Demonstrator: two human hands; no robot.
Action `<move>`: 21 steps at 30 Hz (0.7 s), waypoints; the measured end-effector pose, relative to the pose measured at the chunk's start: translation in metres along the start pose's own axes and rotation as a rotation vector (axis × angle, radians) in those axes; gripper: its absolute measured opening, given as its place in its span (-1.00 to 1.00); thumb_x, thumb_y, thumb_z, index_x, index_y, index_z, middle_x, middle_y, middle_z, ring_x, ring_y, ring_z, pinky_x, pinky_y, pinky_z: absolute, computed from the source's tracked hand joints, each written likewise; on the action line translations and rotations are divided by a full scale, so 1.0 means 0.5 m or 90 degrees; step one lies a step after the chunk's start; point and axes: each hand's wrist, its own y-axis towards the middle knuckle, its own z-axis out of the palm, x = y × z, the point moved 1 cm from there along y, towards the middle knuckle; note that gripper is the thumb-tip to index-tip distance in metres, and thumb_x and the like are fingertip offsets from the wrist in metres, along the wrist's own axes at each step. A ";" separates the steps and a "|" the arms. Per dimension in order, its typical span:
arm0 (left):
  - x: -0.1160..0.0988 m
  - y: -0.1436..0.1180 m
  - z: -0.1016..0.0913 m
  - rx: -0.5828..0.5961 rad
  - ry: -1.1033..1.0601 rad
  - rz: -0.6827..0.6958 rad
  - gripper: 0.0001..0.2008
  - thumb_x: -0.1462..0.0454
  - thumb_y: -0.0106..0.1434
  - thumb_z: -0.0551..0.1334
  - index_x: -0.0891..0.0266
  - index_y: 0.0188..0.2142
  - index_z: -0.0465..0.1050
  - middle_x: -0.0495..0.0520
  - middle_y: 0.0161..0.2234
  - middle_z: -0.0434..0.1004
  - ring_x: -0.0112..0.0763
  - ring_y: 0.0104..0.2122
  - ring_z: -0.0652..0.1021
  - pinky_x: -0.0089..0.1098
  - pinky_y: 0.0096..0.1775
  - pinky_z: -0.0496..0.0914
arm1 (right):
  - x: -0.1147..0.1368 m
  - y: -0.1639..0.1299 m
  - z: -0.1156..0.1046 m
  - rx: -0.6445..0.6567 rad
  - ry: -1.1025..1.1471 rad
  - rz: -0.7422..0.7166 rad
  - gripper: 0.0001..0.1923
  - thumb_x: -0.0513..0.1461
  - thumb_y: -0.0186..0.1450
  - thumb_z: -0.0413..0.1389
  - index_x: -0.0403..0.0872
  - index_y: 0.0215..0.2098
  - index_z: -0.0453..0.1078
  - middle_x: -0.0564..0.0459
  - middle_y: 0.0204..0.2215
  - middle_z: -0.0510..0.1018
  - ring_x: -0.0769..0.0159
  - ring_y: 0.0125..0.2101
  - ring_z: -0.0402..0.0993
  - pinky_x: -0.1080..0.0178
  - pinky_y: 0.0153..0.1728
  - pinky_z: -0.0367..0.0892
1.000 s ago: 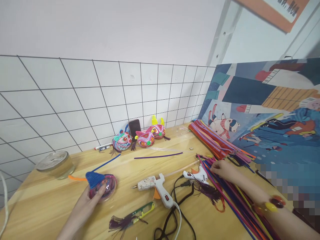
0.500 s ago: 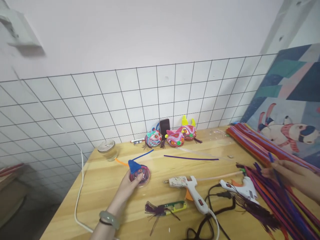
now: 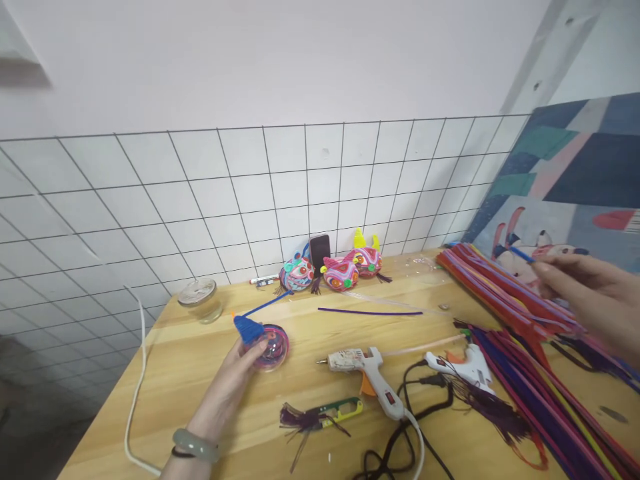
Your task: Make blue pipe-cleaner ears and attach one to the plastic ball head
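My left hand [image 3: 227, 387] rests on the wooden table [image 3: 210, 427] and holds a round pink craft piece [image 3: 273, 345] with a blue wound pipe-cleaner cone [image 3: 248, 328] on its upper left. My right hand [image 3: 593, 297] is raised at the right edge, fingers pinched on a thin blue pipe cleaner [image 3: 521, 254]. It hovers above the heap of coloured pipe cleaners [image 3: 505, 300] lying along the right side of the table.
Two glue guns [image 3: 367, 373] [image 3: 463, 363] with black cords lie mid-table, near green snips [image 3: 340, 412] and purple tassels. Three finished craft faces [image 3: 340, 273], a phone and a glass jar [image 3: 200, 300] stand by the wire grid. A painted board leans at right.
My right hand has lifted off the pipe-cleaner heap with a blue one pinched in its fingers. The view swung left, then back slightly. My left hand stays on the pink piece.
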 end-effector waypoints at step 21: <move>-0.041 -0.024 -0.019 0.036 -0.102 -0.013 -0.67 0.26 0.00 0.32 0.30 -0.21 0.42 0.15 -0.25 0.57 -0.25 -0.27 0.54 -0.32 -0.21 0.39 | 0.195 -0.101 0.355 0.385 0.058 -0.451 -0.74 -0.32 0.22 -0.04 -0.14 -0.18 0.42 -0.16 -0.24 0.51 0.12 -0.18 0.41 0.08 -0.13 0.29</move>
